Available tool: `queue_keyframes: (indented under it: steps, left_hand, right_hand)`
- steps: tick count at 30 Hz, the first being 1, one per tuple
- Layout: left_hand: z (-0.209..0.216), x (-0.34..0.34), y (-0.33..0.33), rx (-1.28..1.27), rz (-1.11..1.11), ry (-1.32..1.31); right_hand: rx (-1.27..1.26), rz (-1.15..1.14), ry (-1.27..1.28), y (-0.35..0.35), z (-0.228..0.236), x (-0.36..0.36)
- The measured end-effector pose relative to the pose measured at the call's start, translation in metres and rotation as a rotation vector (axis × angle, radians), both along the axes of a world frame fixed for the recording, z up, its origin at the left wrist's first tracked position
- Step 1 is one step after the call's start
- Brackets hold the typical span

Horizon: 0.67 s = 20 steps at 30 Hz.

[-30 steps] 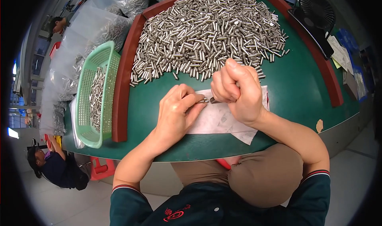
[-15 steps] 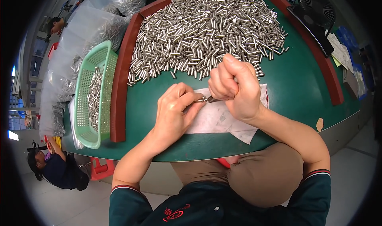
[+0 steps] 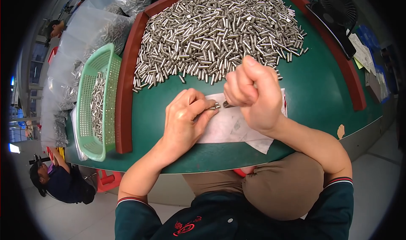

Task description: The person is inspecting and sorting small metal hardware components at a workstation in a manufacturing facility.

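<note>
My left hand (image 3: 182, 121) pinches a few short metal pins (image 3: 216, 106) between thumb and fingers, their ends sticking out to the right. My right hand (image 3: 259, 97) is closed in a fist, thumb on top, around a tool whose dark metal tip (image 3: 226, 104) shows below the fingers. The rest of that tool is hidden, and its kind is unclear. A small gap lies between tip and pins. Both hands are above a smudged white cloth (image 3: 231, 125) on the green tabletop (image 3: 319, 88). Beyond them spreads a large heap of similar pins (image 3: 220, 37).
Red-brown rails (image 3: 124, 113) border the work area. Left of them stands a green plastic basket (image 3: 101, 151) holding pins, beside clear bags of pins (image 3: 108, 33). A black fan (image 3: 336, 7) and papers (image 3: 361, 54) are at the right. Another person (image 3: 61, 178) works at far left.
My right hand has shifted slightly right, drawing the tool tip away from the pins in my left hand. More of the pins' ends now show. My left hand stays nearly still.
</note>
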<state>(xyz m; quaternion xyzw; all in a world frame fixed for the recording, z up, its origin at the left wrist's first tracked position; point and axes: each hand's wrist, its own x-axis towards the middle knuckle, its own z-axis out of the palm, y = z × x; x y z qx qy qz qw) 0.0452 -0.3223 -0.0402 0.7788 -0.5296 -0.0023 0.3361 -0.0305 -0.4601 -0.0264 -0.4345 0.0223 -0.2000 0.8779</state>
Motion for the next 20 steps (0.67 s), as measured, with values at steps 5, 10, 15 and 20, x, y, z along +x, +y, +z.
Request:
queue_keyframes:
  steps: [5, 10, 15, 20]
  left_hand:
    - [0.0021, 0.0008, -0.001, 0.003, 0.004, -0.022]
    - [0.0033, 0.0043, 0.0021, 0.022, 0.003, 0.008]
    - [0.0045, 0.0049, 0.0007, 0.016, -0.001, 0.104]
    - [0.0038, 0.0086, 0.0019, -0.008, -0.014, 0.22]
  right_hand:
    - [-0.053, 0.03, -0.033, 0.0007, -0.0034, 0.0001]
    - [-0.071, 0.055, -0.03, 0.0022, -0.0044, 0.0016]
    - [-0.044, 0.061, -0.012, -0.0003, -0.0046, -0.0007]
    - [-0.015, 0.087, -0.014, -0.0029, -0.006, -0.0006]
